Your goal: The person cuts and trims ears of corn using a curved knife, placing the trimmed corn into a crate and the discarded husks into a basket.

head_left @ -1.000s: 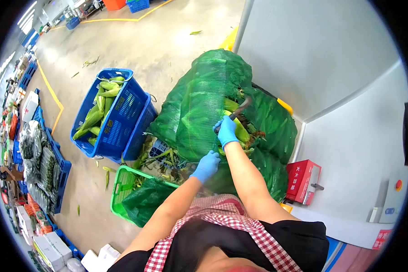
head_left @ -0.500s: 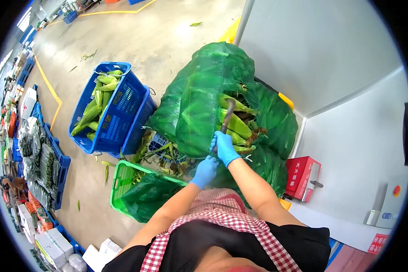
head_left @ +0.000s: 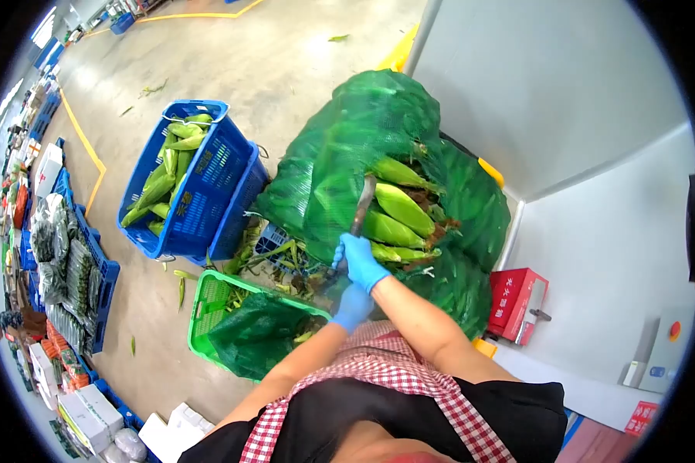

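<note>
Curved knife (head_left: 363, 205), one: the right hand's (head_left: 357, 261) fingers wrap its handle, the blade left of at least four exposed husk-on corn ears (head_left: 403, 210) in a green mesh sack (head_left: 344, 150). The left hand (head_left: 353, 307), nearer, is blurred; its fingers' state I cannot tell. Leftward: one green crate (head_left: 201, 318), near; two blue crates (head_left: 206, 176), farther.

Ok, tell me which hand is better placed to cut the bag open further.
Right, probably: the right hand grips the knife, which is at the open side of the bag, beside the corn. The left hand is farther back, near the apron, and blurred; whether it holds anything is unclear.
</note>
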`<state>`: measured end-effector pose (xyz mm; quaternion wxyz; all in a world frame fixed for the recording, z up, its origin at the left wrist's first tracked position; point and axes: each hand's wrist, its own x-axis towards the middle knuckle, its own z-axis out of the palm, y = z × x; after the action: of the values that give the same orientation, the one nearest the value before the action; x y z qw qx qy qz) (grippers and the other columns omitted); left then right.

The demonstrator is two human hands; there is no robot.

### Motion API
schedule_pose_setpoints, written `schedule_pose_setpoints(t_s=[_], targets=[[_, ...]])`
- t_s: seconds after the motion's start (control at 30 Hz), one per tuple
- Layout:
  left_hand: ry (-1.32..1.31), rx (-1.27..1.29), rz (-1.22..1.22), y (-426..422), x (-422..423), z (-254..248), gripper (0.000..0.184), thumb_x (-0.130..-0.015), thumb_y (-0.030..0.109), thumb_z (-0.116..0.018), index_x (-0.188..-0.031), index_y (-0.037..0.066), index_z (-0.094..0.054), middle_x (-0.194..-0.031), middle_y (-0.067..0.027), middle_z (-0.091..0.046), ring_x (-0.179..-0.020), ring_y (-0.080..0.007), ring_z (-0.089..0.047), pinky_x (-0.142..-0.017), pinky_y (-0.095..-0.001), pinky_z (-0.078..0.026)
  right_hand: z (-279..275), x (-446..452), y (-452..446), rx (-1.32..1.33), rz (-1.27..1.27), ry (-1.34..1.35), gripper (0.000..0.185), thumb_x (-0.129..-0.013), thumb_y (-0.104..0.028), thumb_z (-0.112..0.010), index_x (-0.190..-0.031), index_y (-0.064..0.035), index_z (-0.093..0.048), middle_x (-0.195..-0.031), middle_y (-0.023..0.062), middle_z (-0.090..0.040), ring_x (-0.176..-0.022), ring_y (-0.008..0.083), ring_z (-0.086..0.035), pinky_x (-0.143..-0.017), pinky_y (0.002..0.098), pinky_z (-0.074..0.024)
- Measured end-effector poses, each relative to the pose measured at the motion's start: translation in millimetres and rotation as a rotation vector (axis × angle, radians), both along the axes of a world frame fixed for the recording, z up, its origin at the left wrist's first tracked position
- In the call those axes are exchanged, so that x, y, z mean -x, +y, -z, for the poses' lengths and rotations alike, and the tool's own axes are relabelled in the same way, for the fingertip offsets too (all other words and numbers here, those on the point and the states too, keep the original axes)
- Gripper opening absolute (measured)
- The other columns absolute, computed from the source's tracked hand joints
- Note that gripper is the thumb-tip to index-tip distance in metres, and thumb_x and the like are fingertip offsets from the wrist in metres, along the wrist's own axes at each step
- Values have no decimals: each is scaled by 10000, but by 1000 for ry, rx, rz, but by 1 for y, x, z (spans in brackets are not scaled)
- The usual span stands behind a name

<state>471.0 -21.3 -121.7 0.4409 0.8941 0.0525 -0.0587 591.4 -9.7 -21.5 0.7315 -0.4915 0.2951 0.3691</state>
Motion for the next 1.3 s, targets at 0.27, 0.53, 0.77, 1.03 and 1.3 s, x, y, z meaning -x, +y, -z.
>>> schedule_pose_setpoints(t_s=[0.27, 0.53, 0.77, 1.03, 1.3], targets=[[-139, -159, 174, -5, 19, -16, 297, -739, 112, -548, -1023, 90, -629, -987, -104, -569, -930, -303, -517, -692, -379, -489, 28, 114, 70, -705, -723, 74, 187, -867, -178, -490, -707, -91, -528, -548, 26, -501, -495, 159, -551, -395, 315, -413], [2, 88, 1, -5, 36, 27, 367, -849, 276, -504, -1161, 86, -538, -1153, -152, -562, -1063, -332, -513, -868, -412, -427, 37, 3, 52, 310, -17, -333, 190, -825, -195, -490, -836, -6, -476, -620, 122, -537, -473, 237, -534, -439, 420, -457], [69, 7, 137, 10, 14, -39, 306, -841, 202, -519, -1104, 53, -569, -1103, -146, -594, -1029, -265, -559, -866, -364, -440, 53, -26, 56, 9, 178, -14, 128, -836, -121, -470, -841, -17, -394, -573, 93, -471, -437, 207, -490, -379, 372, -419], [-30, -144, 435, 0, 38, 19, 279, -828, 246, -569, -1032, 63, -618, -738, -146, -564, -712, -321, -533, -594, -427, -422, 28, 132, 110, -370, -869, -138, 212, -833, -230, -494, -792, -31, -558, -613, 111, -554, -490, 211, -530, -461, 369, -434], [-232, 223, -32, -10, 50, -2, 264, -817, 203, -536, -1031, 75, -620, -928, -194, -609, -886, -363, -553, -728, -426, -435, 57, 31, 69, 597, -238, -464, 358, -836, -290, -502, -865, 67, -518, -671, 215, -576, -597, 335, -591, -566, 462, -457]])
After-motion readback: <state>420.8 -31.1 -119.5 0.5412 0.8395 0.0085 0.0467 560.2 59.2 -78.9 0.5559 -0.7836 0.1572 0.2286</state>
